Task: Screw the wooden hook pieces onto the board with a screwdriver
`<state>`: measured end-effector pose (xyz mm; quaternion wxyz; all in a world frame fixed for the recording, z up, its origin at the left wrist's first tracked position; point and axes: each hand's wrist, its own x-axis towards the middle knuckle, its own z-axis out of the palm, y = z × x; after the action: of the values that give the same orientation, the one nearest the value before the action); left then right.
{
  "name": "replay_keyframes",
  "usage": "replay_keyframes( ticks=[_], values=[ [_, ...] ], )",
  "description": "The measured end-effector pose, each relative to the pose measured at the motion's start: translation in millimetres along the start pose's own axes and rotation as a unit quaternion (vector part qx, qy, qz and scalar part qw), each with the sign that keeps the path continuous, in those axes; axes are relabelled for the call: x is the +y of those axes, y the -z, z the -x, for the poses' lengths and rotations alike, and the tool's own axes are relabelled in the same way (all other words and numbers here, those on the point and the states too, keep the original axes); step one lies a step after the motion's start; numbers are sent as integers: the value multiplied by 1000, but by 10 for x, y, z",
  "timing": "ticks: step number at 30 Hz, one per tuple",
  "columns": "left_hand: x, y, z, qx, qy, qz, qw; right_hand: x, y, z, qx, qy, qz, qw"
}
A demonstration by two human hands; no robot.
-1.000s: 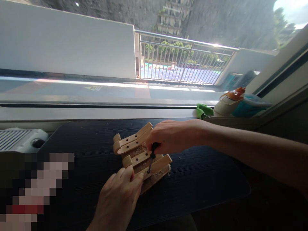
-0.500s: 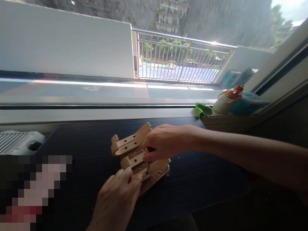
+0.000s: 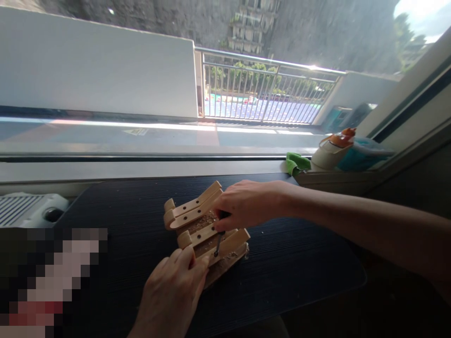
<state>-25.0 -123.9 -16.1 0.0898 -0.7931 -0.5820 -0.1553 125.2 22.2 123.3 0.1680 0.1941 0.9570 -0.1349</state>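
Observation:
A light wooden frame lies on a dark tabletop. It has several bent slats with rounded ends and dark holes or screws, and wood shavings between them. My right hand is closed round the dark handle of a screwdriver. Its thin metal shaft slants down to a dark hole or screw in the nearest slat. With fingers and thumb, my left hand grips that slat's left end, hiding it. A brown board with shavings on it shows beneath.
The dark table stands against a window sill. On the sill at the right are a green cloth, a pale container with an orange top and a teal tub. A white slatted appliance is at the left.
My right hand has shifted very slightly to the right and up, showing more of the screwdriver's shaft. My left hand keeps its hold, and the wooden frame stays in place.

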Motion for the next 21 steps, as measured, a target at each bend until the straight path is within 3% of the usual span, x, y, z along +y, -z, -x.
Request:
replay_keyframes(
  ticks=[4, 10, 16, 21],
  values=[
    [25, -7, 8, 0, 14, -12, 1000, 21, 14, 20, 7, 18, -9, 1000],
    [28, -9, -14, 3, 8, -16, 1000, 43, -51, 26, 8, -21, 5, 1000],
    [31, -1, -2, 11, 7, -23, 1000, 40, -35, -9, 6, 47, -23, 999],
    [36, 12, -38, 8, -5, -23, 1000, 7, -45, -55, 10, -6, 1, 1000]
  ],
)
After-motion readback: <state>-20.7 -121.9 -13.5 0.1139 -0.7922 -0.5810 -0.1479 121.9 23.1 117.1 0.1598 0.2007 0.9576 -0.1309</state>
